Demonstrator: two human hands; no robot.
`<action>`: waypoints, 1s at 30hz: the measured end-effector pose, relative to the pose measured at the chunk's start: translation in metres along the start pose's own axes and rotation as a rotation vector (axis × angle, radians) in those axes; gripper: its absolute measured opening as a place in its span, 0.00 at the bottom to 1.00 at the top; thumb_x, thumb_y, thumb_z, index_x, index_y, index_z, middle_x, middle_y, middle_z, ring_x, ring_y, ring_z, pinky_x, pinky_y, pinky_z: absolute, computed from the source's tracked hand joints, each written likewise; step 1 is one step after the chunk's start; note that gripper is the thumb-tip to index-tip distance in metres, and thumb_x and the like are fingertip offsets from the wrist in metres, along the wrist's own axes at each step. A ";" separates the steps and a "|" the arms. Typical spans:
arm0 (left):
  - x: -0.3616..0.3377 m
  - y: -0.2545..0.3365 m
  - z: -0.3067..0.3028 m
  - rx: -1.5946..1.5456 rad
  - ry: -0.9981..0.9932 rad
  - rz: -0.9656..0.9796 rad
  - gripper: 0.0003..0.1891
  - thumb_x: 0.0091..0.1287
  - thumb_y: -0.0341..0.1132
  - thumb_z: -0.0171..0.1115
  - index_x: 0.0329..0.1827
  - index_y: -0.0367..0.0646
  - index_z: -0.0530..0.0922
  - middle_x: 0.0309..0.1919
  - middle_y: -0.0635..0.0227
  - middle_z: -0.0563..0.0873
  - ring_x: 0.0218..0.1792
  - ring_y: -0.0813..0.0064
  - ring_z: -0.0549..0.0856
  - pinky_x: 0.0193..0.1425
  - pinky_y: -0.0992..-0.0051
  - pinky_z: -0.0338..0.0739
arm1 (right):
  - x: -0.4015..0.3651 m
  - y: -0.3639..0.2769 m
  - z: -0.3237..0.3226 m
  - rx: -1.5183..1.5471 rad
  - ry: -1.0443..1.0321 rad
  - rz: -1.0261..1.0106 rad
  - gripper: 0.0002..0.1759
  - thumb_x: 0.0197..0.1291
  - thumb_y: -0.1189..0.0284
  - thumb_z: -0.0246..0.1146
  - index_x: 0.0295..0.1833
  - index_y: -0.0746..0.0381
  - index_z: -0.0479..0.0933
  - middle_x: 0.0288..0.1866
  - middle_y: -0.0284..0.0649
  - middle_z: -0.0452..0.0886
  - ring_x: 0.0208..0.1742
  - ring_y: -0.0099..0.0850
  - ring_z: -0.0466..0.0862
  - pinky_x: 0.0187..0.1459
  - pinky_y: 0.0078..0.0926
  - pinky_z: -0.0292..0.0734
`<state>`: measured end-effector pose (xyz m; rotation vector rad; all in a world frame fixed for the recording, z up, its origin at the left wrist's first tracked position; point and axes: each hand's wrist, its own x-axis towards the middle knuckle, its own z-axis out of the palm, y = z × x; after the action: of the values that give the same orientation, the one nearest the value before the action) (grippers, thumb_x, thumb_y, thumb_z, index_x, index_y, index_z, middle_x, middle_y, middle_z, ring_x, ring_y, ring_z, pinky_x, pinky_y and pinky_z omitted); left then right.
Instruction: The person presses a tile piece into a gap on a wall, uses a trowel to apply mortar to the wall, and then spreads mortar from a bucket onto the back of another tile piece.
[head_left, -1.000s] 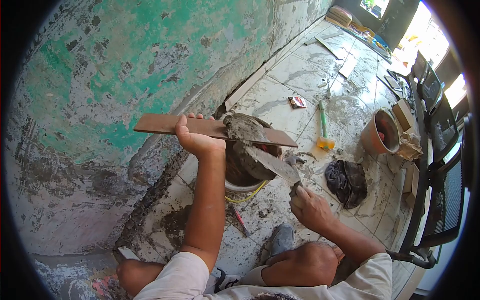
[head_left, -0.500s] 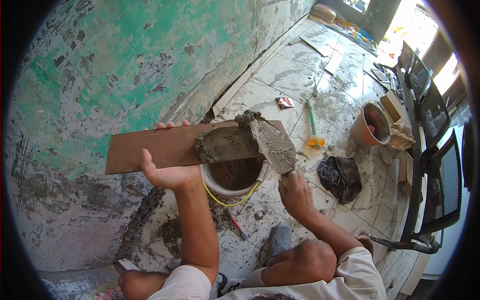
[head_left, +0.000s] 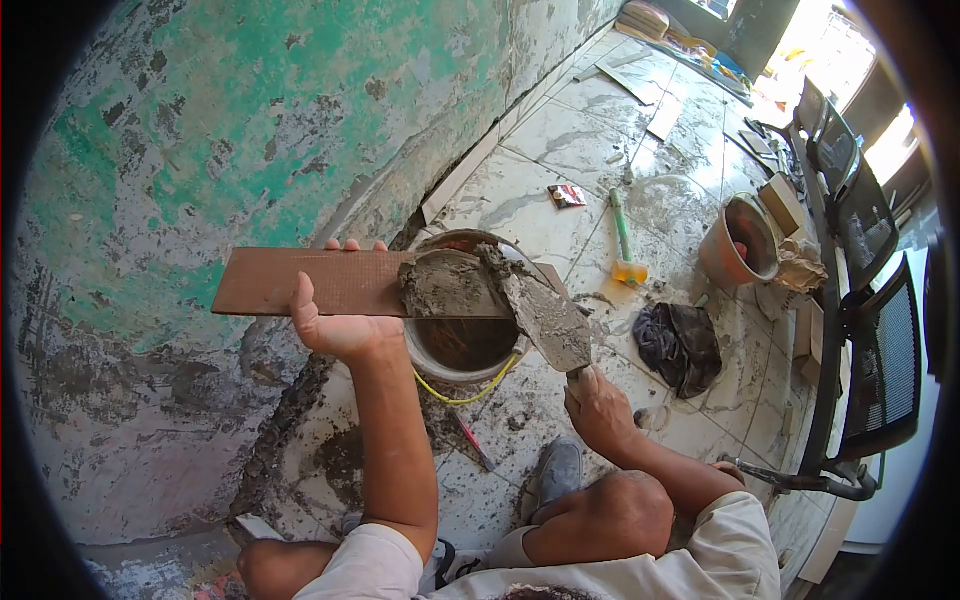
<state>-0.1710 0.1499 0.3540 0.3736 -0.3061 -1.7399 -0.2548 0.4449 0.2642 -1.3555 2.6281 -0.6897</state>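
My left hand [head_left: 345,325] grips a long brown tile strip [head_left: 300,280] from below, its fingertips showing over the far edge. Grey mortar [head_left: 450,285] is spread on the strip's right part. My right hand [head_left: 600,405] is closed round the handle of a trowel [head_left: 550,325], whose blade is coated with mortar and lies over the strip's right end. Beneath the strip stands a bucket [head_left: 465,372] with a yellow handle, partly hidden by the strip. What the bucket holds is in shadow.
The peeling green wall [head_left: 250,150] rises on the left. On the tiled floor lie a green-handled mallet [head_left: 623,235], a black bag [head_left: 680,350], a red packet [head_left: 567,196] and a red pen-like tool [head_left: 472,440]. A second bucket [head_left: 730,250] stands near black mesh chairs [head_left: 880,360].
The tile strip has tilted, so its face looks narrower and more of the bucket's far rim shows. The trowel and my right hand have moved slightly towards me.
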 end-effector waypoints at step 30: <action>0.023 0.011 -0.001 -0.077 0.067 0.018 0.24 0.61 0.47 0.53 0.52 0.35 0.69 0.44 0.56 0.77 0.46 0.57 0.78 0.57 0.41 0.72 | -0.018 0.001 -0.028 0.096 -0.013 0.015 0.16 0.61 0.69 0.63 0.48 0.66 0.70 0.41 0.54 0.77 0.38 0.55 0.80 0.39 0.49 0.76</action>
<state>-0.1650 0.1247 0.3559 0.3713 -0.1936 -1.7128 -0.2532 0.4692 0.2872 -1.3083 2.5569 -0.7908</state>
